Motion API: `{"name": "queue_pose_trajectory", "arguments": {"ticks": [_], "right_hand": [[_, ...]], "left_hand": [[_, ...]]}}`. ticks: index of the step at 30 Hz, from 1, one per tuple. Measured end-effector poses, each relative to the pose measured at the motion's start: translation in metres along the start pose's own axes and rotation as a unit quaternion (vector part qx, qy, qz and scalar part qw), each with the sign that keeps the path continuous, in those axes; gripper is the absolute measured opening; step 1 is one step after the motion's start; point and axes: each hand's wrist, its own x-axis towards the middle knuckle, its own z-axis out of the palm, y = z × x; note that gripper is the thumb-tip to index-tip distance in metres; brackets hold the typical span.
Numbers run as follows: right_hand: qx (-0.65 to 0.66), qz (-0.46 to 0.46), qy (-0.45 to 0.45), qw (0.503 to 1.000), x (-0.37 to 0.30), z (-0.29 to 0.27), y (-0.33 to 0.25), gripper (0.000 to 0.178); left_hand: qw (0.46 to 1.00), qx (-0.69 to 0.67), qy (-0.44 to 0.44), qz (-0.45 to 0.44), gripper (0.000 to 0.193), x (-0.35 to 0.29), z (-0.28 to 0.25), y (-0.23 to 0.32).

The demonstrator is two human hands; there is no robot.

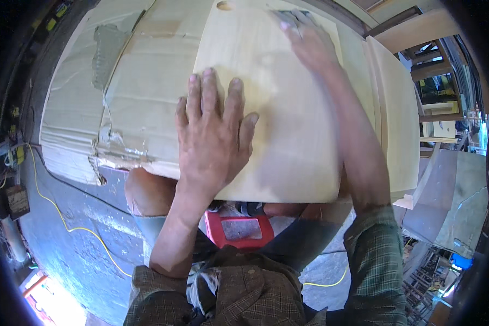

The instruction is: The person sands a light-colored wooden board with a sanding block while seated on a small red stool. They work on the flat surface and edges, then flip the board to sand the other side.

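Observation:
A pale, smooth wooden board (293,130) lies flat before me, with a round hole near its far left corner. My left hand (211,127) rests palm down on the board's left part, fingers stretched and spread, holding nothing. Toward the far right edge, my right hand (312,46) reaches out and presses a dark flat piece, apparently sandpaper (298,14), on the wood. That hand is smeared by motion, and its fingers partly cover the piece.
Creased cardboard (152,92) lies under and left of the board. More pale wooden panels (399,119) stand along the right. Below, a red plastic stool (239,231) sits between my legs, and a yellow cord (65,220) crosses the floor.

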Motion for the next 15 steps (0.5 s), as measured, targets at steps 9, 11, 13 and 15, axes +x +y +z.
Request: {"name": "queue_pose_trajectory", "arguments": {"ticks": [9,11,13,15], "right_hand": [[0.045,-0.112,0.023,0.992,-0.066,-0.021,-0.02,0.044],[0.014,-0.159,-0.002,0.987,-0.129,-0.047,-0.046,0.045],[0.007,-0.154,-0.073,0.985,-0.173,-0.076,-0.075,0.045],[0.034,-0.174,-0.045,0.983,-0.169,-0.066,-0.069,0.045]], "left_hand": [[0.999,-0.032,0.0,-0.006,0.053,0.006,-0.001,-0.002],[1.0,-0.021,-0.004,-0.015,0.051,0.005,-0.003,-0.002],[1.0,-0.01,-0.005,-0.019,0.049,0.004,-0.005,-0.004],[1.0,-0.003,-0.002,-0.019,0.047,0.002,-0.004,-0.005]]}}
